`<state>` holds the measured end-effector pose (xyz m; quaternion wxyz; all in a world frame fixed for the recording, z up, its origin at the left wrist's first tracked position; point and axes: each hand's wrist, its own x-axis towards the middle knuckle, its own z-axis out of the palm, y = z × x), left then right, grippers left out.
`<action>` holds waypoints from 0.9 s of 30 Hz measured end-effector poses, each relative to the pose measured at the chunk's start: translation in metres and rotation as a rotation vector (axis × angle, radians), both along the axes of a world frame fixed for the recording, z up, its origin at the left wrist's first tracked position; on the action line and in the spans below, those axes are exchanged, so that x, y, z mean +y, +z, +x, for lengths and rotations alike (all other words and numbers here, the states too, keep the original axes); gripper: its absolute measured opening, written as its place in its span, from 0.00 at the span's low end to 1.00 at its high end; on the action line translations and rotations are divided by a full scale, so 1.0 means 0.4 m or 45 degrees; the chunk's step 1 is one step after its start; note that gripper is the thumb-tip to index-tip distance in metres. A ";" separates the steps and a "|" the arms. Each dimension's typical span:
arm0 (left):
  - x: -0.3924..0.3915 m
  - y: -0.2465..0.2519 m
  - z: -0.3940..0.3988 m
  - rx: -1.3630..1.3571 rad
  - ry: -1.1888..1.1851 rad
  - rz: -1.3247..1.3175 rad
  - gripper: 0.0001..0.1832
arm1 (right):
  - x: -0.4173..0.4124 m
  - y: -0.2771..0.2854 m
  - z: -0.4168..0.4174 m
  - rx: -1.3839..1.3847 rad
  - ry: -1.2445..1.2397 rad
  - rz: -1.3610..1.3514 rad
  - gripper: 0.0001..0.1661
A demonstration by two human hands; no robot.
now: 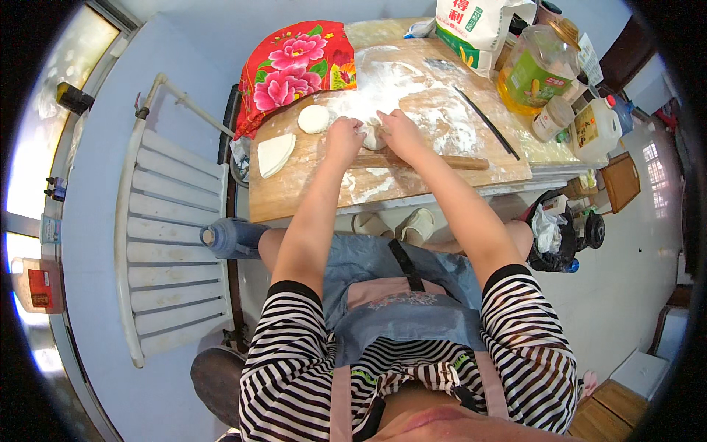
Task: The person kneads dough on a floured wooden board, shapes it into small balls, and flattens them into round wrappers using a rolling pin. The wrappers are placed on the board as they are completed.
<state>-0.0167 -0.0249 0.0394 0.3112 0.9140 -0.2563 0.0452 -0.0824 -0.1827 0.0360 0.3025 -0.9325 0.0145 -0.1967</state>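
Note:
Low over the floured wooden board (298, 196), both hands hold a piece of dough (374, 139) by its edges. My left hand (344, 138) has its fingers curled in at the dough's left side. On the opposite side, the fingers of my right hand (401, 134) pinch it, partly covering it. A wooden rolling pin (465, 162) lies in front of the dough, its middle passing beneath my right wrist. A round dough disc (314, 119) rests left of my left hand. Nearer the board's left edge is a folded, wedge-shaped sheet of dough (275, 155).
A red floral cloth (295, 61) covers the board's far left. A thin black rod (486, 121) lies at right. Behind stand a flour bag (469, 33), an oil jug (533, 74), a jar (552, 119) and a white plastic jug (596, 128). A thermos (232, 237) stands by my left leg.

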 end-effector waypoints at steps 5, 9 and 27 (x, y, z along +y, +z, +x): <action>-0.008 -0.029 0.017 -0.079 -0.034 -0.022 0.14 | -0.003 -0.004 0.016 0.062 0.076 0.056 0.09; -0.036 -0.029 0.015 -0.099 -0.028 -0.005 0.13 | -0.006 -0.057 0.059 0.010 0.038 -0.062 0.06; -0.041 -0.010 0.084 -0.184 -0.404 0.298 0.07 | -0.074 -0.013 -0.005 0.230 0.049 0.146 0.21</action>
